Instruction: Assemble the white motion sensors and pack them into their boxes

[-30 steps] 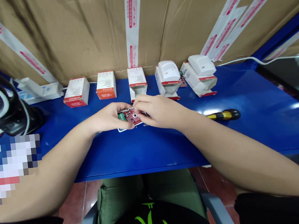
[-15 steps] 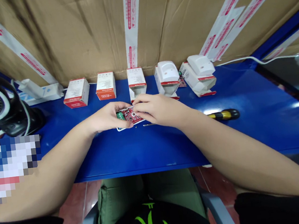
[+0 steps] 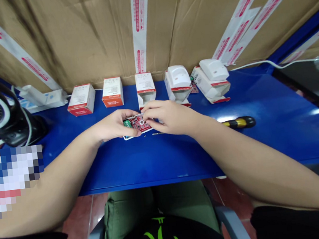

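Note:
My left hand (image 3: 119,125) is closed on the left part of a white housing with a red circuit board (image 3: 140,124) and a green part in it. At the housing's right end is my right hand (image 3: 166,116), its fingers bent over the board's right side and gripping there. The fingers hide the far edge and right end of the housing. Just below the housing lies a tiny dark piece (image 3: 145,136). A screwdriver with a yellow and black handle (image 3: 242,122) lies on the blue table, its shaft partly behind my right hand and forearm.
Behind my hands stand red and white boxes (image 3: 81,99), several in a row. White detector covers (image 3: 178,76) rest on the two right ones, with another circuit board (image 3: 193,86) between them. A black fan (image 3: 17,109) and power strip (image 3: 48,101) are at left.
The housing has shifted very slightly left with my left hand. My right fingertips have moved a little, showing slightly more of the board's right side.

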Available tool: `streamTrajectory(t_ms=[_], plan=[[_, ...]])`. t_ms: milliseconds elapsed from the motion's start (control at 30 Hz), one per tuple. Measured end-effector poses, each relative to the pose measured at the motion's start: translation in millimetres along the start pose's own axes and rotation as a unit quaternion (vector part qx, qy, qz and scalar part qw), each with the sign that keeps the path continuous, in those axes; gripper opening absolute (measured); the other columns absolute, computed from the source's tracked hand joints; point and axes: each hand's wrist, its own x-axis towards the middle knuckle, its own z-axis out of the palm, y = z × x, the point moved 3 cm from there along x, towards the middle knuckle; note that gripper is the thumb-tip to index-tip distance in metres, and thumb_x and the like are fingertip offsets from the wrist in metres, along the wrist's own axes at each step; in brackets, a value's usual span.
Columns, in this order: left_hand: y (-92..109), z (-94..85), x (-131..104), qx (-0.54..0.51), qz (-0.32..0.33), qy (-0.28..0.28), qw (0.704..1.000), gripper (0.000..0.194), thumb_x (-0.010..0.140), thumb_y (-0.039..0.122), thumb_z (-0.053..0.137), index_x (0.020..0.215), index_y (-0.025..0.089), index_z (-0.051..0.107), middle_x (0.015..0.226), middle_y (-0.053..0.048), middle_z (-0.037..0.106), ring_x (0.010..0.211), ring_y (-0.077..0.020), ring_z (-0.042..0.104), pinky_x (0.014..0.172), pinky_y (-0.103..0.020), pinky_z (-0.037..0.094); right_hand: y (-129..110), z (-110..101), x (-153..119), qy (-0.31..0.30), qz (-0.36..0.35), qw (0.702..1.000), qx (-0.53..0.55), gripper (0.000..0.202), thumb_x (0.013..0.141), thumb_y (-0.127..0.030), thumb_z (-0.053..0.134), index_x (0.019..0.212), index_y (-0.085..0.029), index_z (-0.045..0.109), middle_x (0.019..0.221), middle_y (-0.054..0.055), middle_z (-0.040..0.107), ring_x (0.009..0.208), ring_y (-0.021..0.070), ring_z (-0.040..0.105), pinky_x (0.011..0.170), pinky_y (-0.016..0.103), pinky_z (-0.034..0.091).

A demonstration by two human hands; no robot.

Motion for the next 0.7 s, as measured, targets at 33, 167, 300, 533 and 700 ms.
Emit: streamTrajectory(t_ms=[33,167,300,533,700], plan=[[0.1,0.0,0.0,-0.001,-0.002,0.000,1.000,0.048,0.055,0.023,0.092,0.102,0.018,0.082,0.094,-0.002,0.079,0.078,-0.0136,0.069,0.073,-0.025,0.056,-0.4,0.0,0.4,-0.002,0.005,1.000,0.002,0.024,0.106,-0.019,0.052,0.099,-0.016,0.075,0.113,0.014,0.076,0.100,0.0245,0.073,0.092,0.041,0.060],[0.4,0.4,-0.2,-0.004,-0.005,0.000,1.000,0.050,0.055,0.024,0.091,0.104,0.018,0.082,0.092,-0.001,0.078,0.076,-0.0126,0.067,0.070,-0.024,0.055,-1.2,1.0,2.3,-0.014,0.036,0.999,0.010,0.023,0.105,-0.020,0.052,0.098,-0.016,0.074,0.115,0.015,0.075,0.100,0.0249,0.072,0.092,0.041,0.058],[0.0,0.5,-0.3,0.000,-0.001,-0.006,1.000,0.049,0.057,0.024,0.090,0.104,0.018,0.081,0.092,-0.001,0.078,0.076,-0.0127,0.066,0.070,-0.024,0.055,-1.3,1.5,3.0,-0.020,0.057,0.998,0.012,0.020,0.104,-0.021,0.053,0.099,-0.017,0.072,0.110,0.015,0.075,0.099,0.0253,0.071,0.092,0.041,0.057],[0.6,0.8,-0.1,0.008,0.009,-0.007,1.000,0.048,0.059,0.025,0.090,0.105,0.019,0.080,0.091,-0.001,0.078,0.076,-0.0129,0.067,0.068,-0.024,0.054,-4.7,1.7,3.8,-0.024,0.078,0.997,-0.008,0.020,0.103,-0.019,0.055,0.103,-0.018,0.075,0.119,0.013,0.076,0.102,0.0248,0.070,0.088,0.039,0.054],[1.9,1.2,0.4,0.014,0.011,-0.001,1.000,0.045,0.060,0.023,0.089,0.103,0.018,0.079,0.090,0.001,0.077,0.076,-0.0124,0.068,0.071,-0.023,0.056,-7.5,2.5,5.1,-0.021,0.093,0.995,-0.026,0.021,0.103,-0.019,0.056,0.101,-0.018,0.077,0.122,0.013,0.077,0.101,0.0247,0.072,0.085,0.037,0.053]])
